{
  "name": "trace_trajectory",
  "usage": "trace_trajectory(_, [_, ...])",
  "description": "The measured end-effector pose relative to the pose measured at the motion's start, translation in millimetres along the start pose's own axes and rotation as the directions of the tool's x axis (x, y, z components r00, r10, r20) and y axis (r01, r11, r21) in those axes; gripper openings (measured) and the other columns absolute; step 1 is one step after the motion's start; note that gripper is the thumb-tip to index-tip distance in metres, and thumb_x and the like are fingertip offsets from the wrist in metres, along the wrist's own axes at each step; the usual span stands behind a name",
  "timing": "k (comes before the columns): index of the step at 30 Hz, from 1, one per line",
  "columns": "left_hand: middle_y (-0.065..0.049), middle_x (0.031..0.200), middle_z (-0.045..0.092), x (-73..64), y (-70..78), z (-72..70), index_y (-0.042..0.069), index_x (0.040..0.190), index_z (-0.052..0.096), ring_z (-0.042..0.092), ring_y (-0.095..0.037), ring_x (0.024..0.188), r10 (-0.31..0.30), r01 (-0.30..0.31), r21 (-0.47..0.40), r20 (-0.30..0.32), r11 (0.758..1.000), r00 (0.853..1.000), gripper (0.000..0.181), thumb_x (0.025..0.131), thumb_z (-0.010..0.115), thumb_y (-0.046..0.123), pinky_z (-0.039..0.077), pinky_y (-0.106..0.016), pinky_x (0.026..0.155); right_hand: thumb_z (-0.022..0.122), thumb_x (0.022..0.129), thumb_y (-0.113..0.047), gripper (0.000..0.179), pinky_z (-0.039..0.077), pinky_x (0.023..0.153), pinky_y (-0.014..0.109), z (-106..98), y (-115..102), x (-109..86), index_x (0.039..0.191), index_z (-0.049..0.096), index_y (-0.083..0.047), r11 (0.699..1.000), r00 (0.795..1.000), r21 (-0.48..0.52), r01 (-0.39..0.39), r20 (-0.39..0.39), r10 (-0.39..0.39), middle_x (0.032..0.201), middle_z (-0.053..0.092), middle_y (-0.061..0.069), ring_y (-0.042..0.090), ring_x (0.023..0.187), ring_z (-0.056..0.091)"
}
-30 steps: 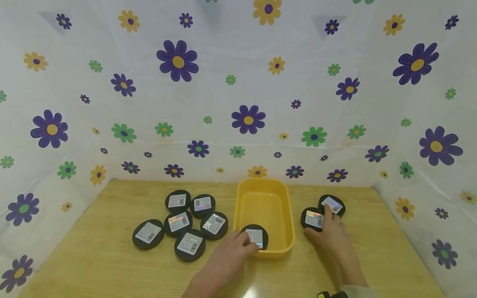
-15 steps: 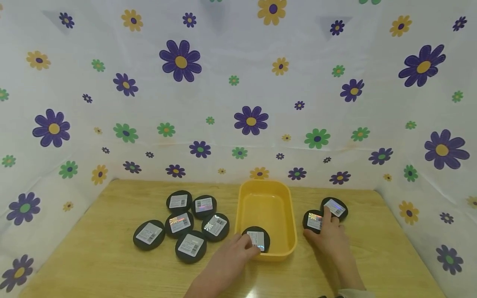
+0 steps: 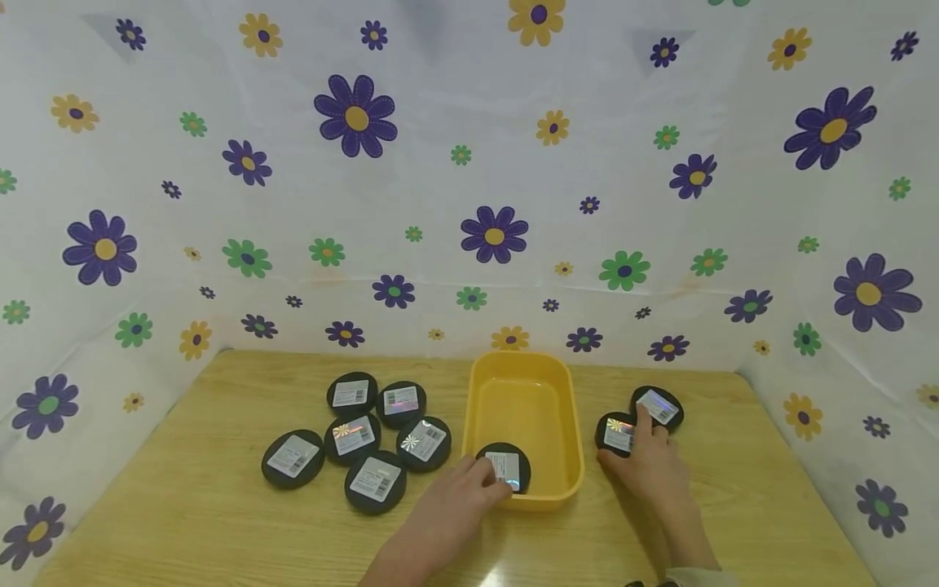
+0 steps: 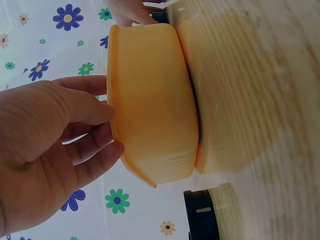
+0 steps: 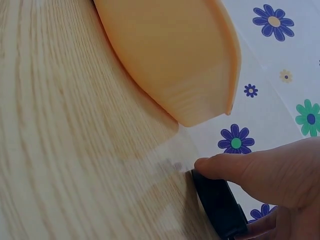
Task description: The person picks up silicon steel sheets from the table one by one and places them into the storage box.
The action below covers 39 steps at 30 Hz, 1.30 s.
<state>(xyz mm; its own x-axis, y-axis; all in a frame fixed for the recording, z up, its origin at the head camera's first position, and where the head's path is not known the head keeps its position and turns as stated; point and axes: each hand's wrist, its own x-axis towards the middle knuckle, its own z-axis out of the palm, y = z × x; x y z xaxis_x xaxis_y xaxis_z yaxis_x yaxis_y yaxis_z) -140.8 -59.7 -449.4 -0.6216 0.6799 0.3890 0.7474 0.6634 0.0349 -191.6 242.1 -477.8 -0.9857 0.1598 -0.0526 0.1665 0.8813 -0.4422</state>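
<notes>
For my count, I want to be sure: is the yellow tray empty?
The yellow tray is not empty: the head view shows one labelled black disc inside, at its near end.

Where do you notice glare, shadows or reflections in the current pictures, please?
Head view: a bright glare spot on the wooden tabletop near the bottom edge, rainbow tints on some black discs' white labels, and a soft shadow beside the right hand and forearm; left wrist view: the yellow tray reflected orange in the tabletop; right wrist view: a dark shadow beside the black disc.
</notes>
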Motion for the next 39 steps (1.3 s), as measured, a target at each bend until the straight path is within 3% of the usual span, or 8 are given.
trace_trajectory(16, [0.004,0.090,0.051,0.0,0.2,-1.6,0.023,0.100,0.071,0.048,-0.012,0.083,-0.012,0.013,-0.011,0.025,1.000,1.000,0.026,0.082,0.068,0.004,0.045,-0.021,0.072,0.075,0.082,-0.040,0.102,0.044,0.092,0.065,1.0,-0.3,-0.6,0.154,0.015,0.002,0.993,1.000,0.119,0.007,0.004,-0.008,0.131,0.038,0.042,0.052,0.111,0.053])
trace_trajectory(39, [0.003,0.091,0.051,0.5,1.2,-0.2,0.021,0.099,0.071,0.047,-0.012,0.083,-0.020,0.020,0.000,0.031,1.000,0.999,0.025,0.081,0.069,0.004,0.045,-0.021,0.072,0.076,0.084,-0.033,0.096,0.042,0.097,0.064,-8.1,2.1,-6.4,0.151,0.019,0.006,0.976,0.999,0.212,0.054,-0.016,-0.052,0.137,0.032,0.047,0.053,0.113,0.052])
